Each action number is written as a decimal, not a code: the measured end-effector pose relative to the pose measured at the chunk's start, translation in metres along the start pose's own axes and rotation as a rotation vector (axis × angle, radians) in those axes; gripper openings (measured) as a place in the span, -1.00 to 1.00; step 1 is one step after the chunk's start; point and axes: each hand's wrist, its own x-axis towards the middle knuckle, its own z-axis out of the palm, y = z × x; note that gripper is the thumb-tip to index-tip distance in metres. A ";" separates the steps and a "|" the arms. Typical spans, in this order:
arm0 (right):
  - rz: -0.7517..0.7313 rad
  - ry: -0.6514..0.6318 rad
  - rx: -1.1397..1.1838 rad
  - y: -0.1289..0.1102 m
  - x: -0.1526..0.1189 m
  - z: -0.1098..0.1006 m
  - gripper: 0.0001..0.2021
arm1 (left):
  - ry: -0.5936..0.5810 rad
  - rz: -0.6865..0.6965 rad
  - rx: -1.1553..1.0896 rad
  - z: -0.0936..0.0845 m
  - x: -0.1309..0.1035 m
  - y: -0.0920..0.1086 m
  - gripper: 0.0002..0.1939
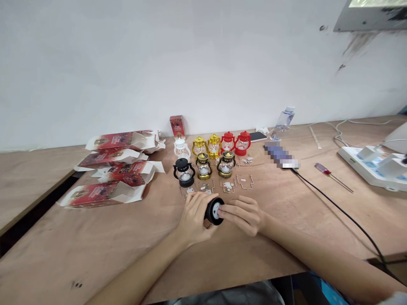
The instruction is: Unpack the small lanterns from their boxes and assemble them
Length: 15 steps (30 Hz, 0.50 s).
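My left hand (195, 218) is closed round a black lantern (209, 213), tilted so its round base with a white centre faces right. The fingertips of my right hand (243, 215) press on that white centre; its fingers are held together, and anything small between them is hidden. Behind my hands stand a black lantern (184, 173), two dark gold ones (204, 166), a white one (182, 149), two gold ones (214, 146) and two red ones (243, 143). Wire handles (244, 182) and small pieces (228, 185) lie in front of them.
Opened red boxes (95, 192) lie at the left, and a small red box (177, 126) stands by the wall. At the right are a bottle (282, 123), a phone (257, 136), a pixelated item (280, 155), a screwdriver (333, 177), a black cable (337, 206) and a power strip (372, 167).
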 end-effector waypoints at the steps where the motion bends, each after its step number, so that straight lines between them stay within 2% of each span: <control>1: -0.026 0.001 -0.012 0.000 -0.001 0.000 -0.67 | 0.002 0.003 -0.006 0.000 0.000 0.000 -0.54; 7: -0.168 0.008 -0.170 0.000 0.004 -0.002 -0.67 | 0.005 0.018 -0.027 -0.001 0.001 0.001 -0.55; 15: -0.172 0.009 -0.184 0.000 0.013 -0.001 -0.76 | -0.014 0.020 0.032 -0.002 0.003 0.000 -0.57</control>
